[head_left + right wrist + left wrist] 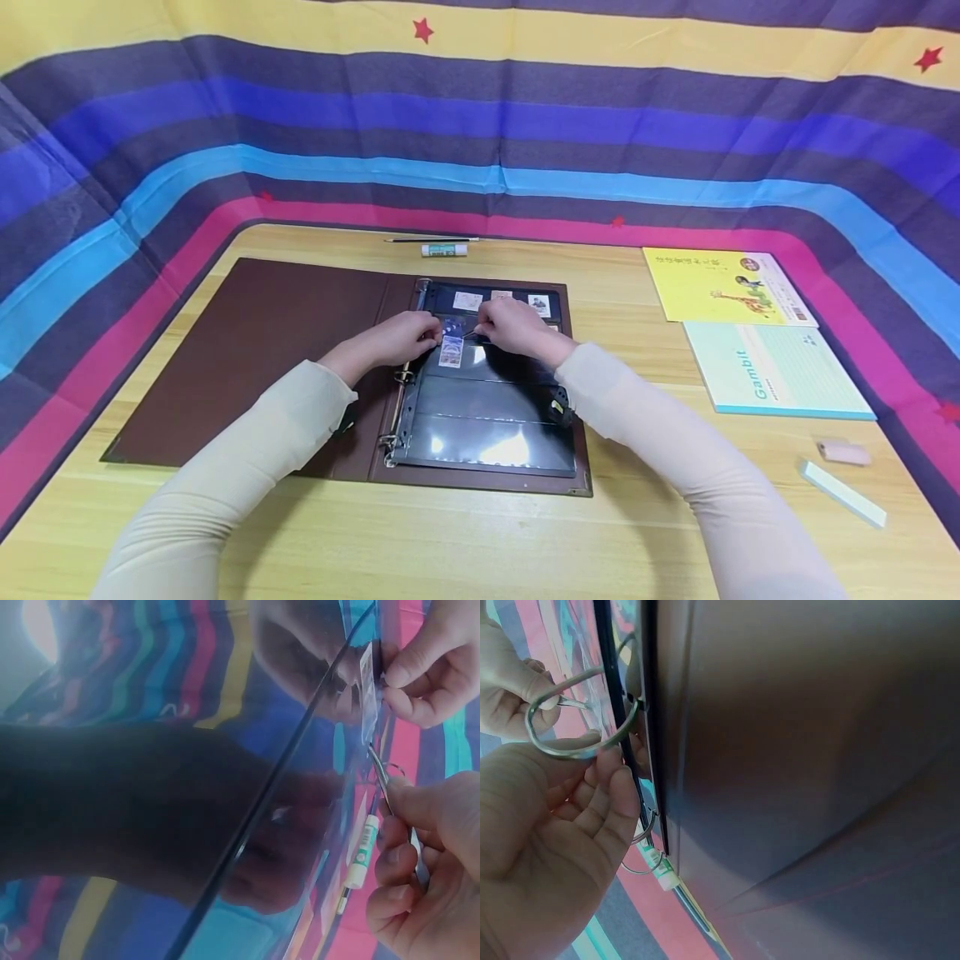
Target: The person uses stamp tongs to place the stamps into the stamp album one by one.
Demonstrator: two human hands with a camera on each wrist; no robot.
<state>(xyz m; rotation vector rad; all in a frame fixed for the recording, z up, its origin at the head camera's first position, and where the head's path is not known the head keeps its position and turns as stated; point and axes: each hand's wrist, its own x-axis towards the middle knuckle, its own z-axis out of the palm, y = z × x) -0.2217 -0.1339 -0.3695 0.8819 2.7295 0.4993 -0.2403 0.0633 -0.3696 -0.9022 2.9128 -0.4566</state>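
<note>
A brown ring binder (300, 350) lies spread on the table, with a black stamp page (487, 442) of clear pocket strips on its rings at the right. My right hand (517, 325) grips metal tweezers (380, 774), their tips at a small clear sleeve (367, 697). Thumb and forefinger of my left hand (408, 337) pinch that sleeve's edge close to the rings. Just below the fingertips a bluish stamp (451, 352) shows on the page. Several stamps sit in the top strip, among them a white one (467, 301); my right hand partly covers that row.
Behind the binder lie a glue stick (444, 250) and a dark pencil (427, 241). To the right are a yellow picture book (697, 287), a pale green notebook (795, 375), a pinkish block (843, 452) and a white bar (843, 493). Striped cloth (495, 117) surrounds the table.
</note>
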